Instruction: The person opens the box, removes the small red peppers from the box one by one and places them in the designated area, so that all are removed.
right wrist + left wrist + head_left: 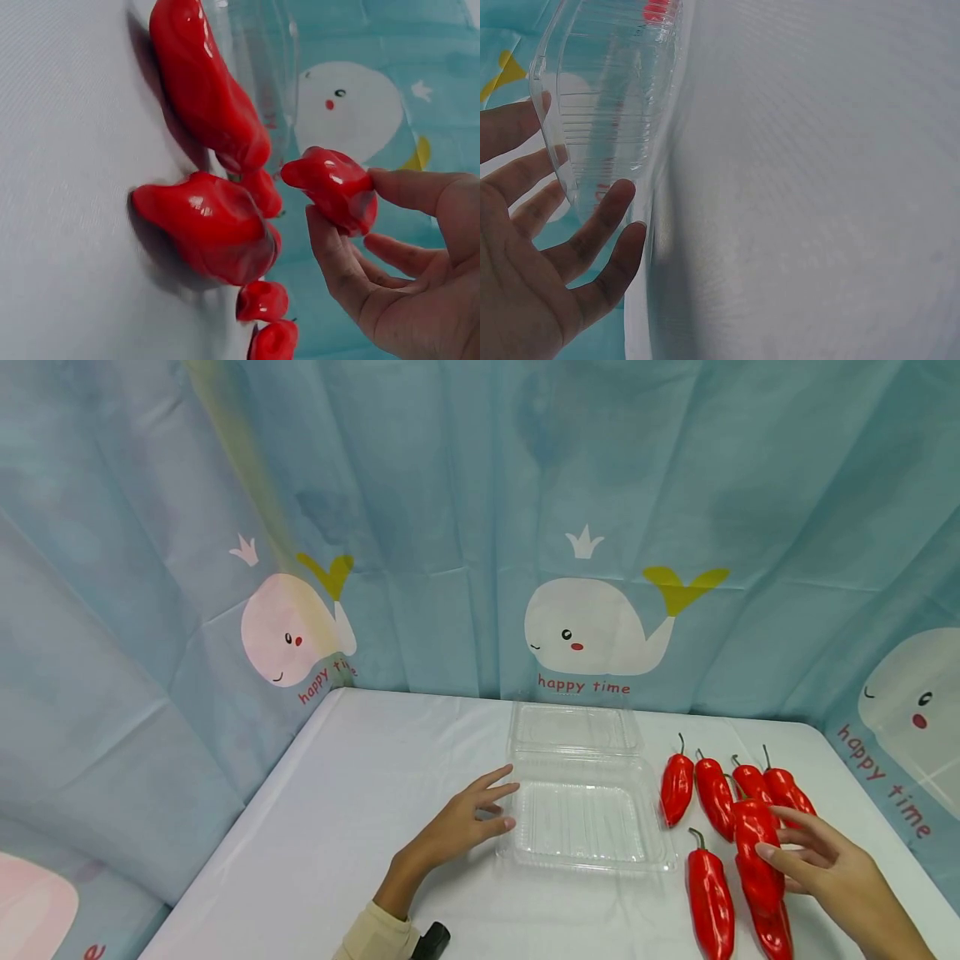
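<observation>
Head: high, looks forward and down over the bench point(360, 793), wide.
Left wrist: close, beside the tray point(607, 97); shares it with head.
Right wrist: close, low among peppers point(210, 232); shares them with head.

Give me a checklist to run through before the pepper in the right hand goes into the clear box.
1. Held pepper pinched by right hand: ok, off the table in the right wrist view.
2. Clear box open, lid back: ok.
3. Box tray free of other things: ok.
4. Left hand steadying the box edge: ok, straight fingers touch it.
5. Other peppers clear of the path: cannot tell.
</observation>
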Motion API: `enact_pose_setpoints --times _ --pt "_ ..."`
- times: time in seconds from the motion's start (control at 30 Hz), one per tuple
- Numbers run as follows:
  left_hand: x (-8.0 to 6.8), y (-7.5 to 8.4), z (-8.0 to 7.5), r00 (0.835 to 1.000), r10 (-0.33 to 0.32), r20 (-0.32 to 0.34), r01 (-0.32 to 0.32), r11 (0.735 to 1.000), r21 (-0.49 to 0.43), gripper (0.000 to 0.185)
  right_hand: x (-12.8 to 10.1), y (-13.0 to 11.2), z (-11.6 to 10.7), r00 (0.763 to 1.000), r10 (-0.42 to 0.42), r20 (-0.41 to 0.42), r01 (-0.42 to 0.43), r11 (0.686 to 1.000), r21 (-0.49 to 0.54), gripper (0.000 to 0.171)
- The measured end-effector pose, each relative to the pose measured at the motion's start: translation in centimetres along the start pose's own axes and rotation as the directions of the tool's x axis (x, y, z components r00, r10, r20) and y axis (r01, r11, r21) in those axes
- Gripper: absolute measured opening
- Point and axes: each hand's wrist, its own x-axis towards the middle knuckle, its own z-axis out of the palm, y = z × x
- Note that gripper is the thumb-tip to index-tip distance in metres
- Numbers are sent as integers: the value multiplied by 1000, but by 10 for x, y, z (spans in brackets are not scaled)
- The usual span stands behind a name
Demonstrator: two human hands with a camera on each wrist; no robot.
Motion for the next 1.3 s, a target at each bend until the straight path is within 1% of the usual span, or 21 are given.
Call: enact_pose_setpoints --times 0.23,0.37,0.57,0.8,0.93,1.07,1.17,1.3 --pt "0 0 0 1000 4 3 -4 1000 -3 59 -3 13 -7 998 22 -56 -25 998 -52 96" --pt "0 0 -1 1000 9 4 -9 1000 5 59 -2 21 -9 998 40 -57 -44 997 -64 95" --pt "0 0 -1 1000 15 7 -15 1000 6 58 -1 31 -10 993 94 -74 -97 994 -42 96" --pt "0 -1 -1 1000 15 4 -15 1000 4 58 -1 42 -12 988 137 -71 -139 990 -19 95" --pt "0 0 -1 1000 12 4 -12 1000 3 58 1 51 -12 983 158 -90 -160 987 -17 95" --pt "-1 0 -1 1000 9 4 -9 1000 7 58 3 60 -13 977 186 -108 -188 982 -6 99" --pt "-1 0 -1 1000 6 5 -6 1000 7 58 4 67 -13 972 212 -99 -212 977 2 103" --pt "-2 1 -2 1000 1 7 -1 1000 8 58 4 73 -15 969 240 -56 -240 971 0 106"
